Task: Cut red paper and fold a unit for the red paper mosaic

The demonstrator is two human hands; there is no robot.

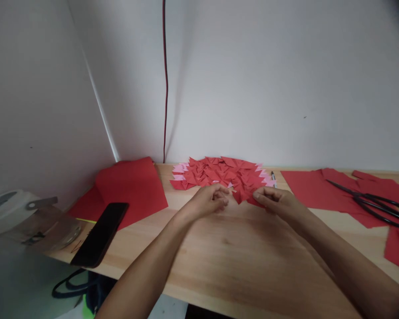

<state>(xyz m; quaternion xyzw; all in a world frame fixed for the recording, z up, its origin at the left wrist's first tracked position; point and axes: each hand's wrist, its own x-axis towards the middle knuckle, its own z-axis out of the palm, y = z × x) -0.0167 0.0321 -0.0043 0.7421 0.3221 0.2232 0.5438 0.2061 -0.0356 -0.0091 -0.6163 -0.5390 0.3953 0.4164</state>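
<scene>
A heap of folded red paper pieces lies on the wooden table against the wall, with pink pointed pieces at both its ends. At the heap's front edge my right hand pinches a folded red paper piece between thumb and fingers. My left hand is just left of it, fingers loosely curled and apart, with nothing visible in them. Between the two hands more folded red paper sticks out toward me.
Large red paper sheets lie at the left beside a black phone and a clear jug. Black-handled scissors rest on red paper at the right. A pen lies behind my right hand. A dark red cable hangs down the wall.
</scene>
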